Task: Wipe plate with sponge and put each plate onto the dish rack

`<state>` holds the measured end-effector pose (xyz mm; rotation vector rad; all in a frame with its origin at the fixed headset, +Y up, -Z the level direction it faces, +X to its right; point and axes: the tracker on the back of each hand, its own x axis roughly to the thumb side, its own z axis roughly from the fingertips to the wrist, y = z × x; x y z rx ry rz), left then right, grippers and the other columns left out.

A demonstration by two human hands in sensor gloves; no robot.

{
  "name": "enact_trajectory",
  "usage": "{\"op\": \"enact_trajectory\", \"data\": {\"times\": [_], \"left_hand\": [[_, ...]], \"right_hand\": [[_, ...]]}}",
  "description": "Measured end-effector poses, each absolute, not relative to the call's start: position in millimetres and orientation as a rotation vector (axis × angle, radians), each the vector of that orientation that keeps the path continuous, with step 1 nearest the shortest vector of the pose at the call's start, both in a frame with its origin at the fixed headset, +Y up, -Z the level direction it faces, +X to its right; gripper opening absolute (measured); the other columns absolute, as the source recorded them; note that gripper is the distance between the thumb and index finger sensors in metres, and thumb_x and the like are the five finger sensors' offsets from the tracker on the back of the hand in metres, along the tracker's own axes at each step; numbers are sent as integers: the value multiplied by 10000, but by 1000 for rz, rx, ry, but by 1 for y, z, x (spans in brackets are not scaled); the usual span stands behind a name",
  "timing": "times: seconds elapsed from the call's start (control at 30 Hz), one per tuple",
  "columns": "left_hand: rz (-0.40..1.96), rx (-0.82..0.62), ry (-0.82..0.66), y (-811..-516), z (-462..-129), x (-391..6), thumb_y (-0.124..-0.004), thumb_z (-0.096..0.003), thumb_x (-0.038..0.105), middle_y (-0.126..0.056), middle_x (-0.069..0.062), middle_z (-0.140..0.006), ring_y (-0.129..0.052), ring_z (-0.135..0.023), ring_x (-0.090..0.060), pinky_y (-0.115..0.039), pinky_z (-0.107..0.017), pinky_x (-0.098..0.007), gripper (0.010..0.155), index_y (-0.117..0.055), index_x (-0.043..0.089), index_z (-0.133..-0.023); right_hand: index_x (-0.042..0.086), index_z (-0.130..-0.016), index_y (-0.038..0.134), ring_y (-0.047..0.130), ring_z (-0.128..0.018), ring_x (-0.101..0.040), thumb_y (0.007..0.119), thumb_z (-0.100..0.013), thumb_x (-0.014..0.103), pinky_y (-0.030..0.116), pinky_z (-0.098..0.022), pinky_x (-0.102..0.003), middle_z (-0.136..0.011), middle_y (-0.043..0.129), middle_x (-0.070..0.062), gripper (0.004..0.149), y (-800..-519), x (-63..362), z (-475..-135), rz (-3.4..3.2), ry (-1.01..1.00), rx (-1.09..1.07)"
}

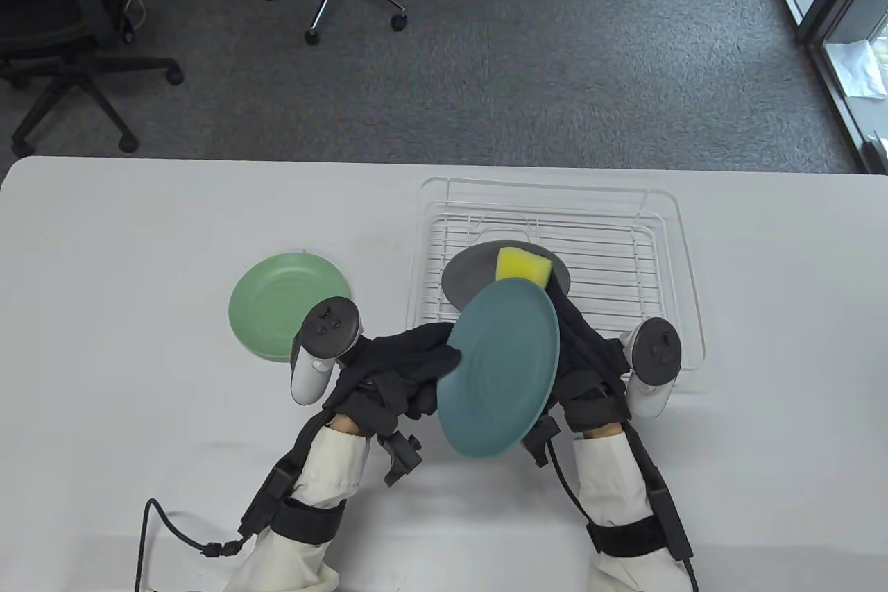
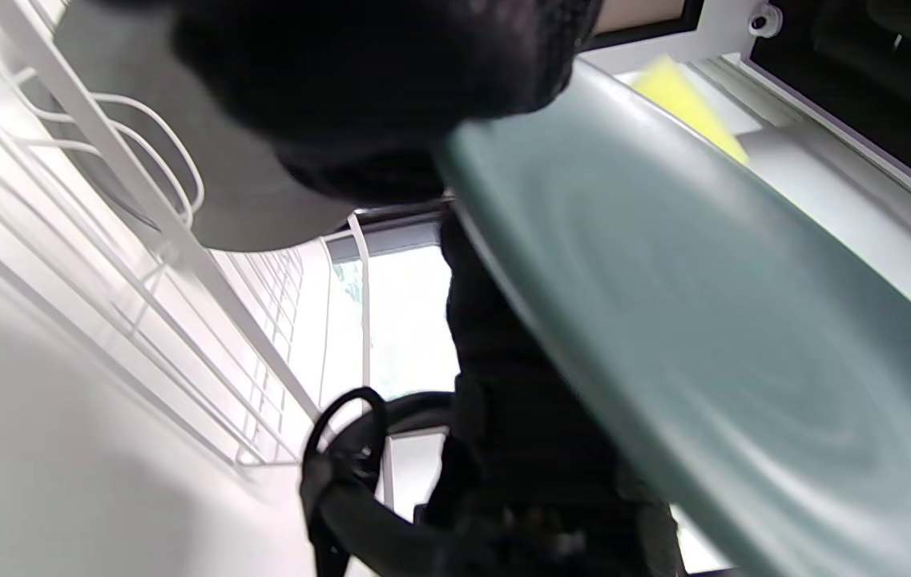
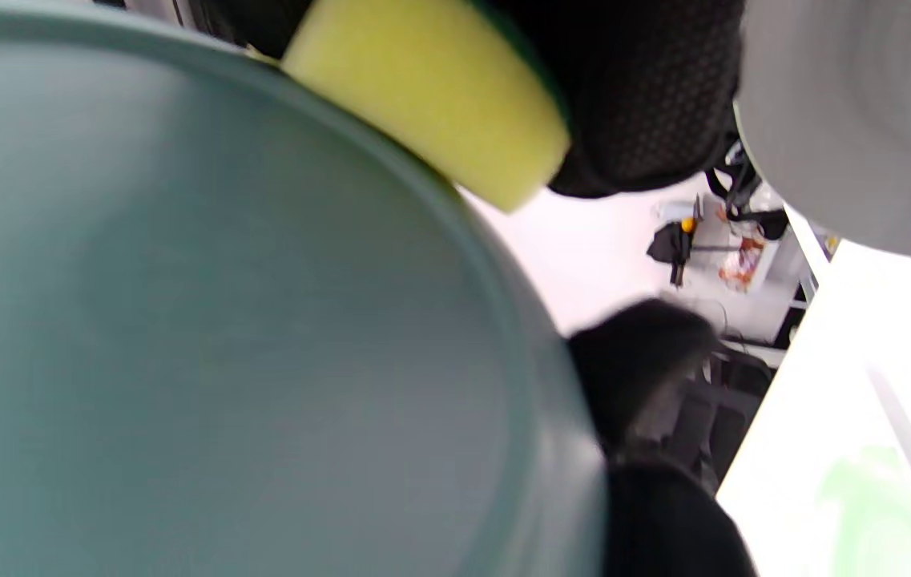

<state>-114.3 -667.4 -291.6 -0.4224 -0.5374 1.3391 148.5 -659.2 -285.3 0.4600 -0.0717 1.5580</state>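
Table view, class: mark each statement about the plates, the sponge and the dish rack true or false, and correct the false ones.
1. The left hand holds the teal plate by its rim. True.
2. The yellow sponge lies on the table beside the green plate. False: the right hand holds it at the teal plate's far edge, over the rack.
3. A grey plate is in the dish rack. True.
4. The green plate is in the dish rack. False: it lies on the table, left of the rack.
5. The teal plate lies flat on the table. False: it is held tilted above the table.
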Motion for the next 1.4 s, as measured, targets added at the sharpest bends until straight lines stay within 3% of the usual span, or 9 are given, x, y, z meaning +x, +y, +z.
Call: {"op": "enact_trajectory", "data": {"times": [0.37,0.63,0.87,1.17,1.4], "left_hand": [[1407,-379,-544,-662,-286,-112,-729,-557,258,-1008,-152,-491,-999,-181,-95,-887,-59,-124,426,-878,-29,-835],[1536,-203,-462,-661,-282,-116,-730,-545,270,-1009,-154,-460,-1036,-175,-85,-927,-49,-99,444,-881,-109,-719],[1642,-34,-306,-667,-284,-132,-723,-548,265,-1003,-156,-456,-1051,-194,-78,-949,-65,-88,429,-877,-84,-746],[1556,203,-195,-660,-286,-166,-715,-566,260,-1009,-140,-485,-1057,-218,-28,-962,-84,-48,429,-863,-76,-790],[1452,203,-144,-670,-290,-173,-725,-564,267,-1006,-140,-474,-1044,-207,-26,-945,-75,-56,437,-868,-82,-784]], "right_hand": [[31,-1178,327,809,-780,-469,505,-686,337,780,-559,-482,-1005,698,-348,606,-659,121,-281,1684,1,565],[10,-1166,313,822,-786,-463,529,-669,290,808,-556,-443,-997,711,-344,610,-649,106,-270,1812,-85,623],[-60,-1144,350,905,-685,-430,531,-665,267,859,-508,-390,-920,748,-374,608,-644,94,-262,1898,-121,649],[-225,-1083,305,973,-574,-398,465,-683,231,931,-432,-310,-818,763,-438,627,-652,90,-261,1431,244,600],[-187,-1104,329,938,-575,-440,483,-686,258,895,-426,-355,-841,748,-448,630,-614,118,-240,1682,-86,562]]}}
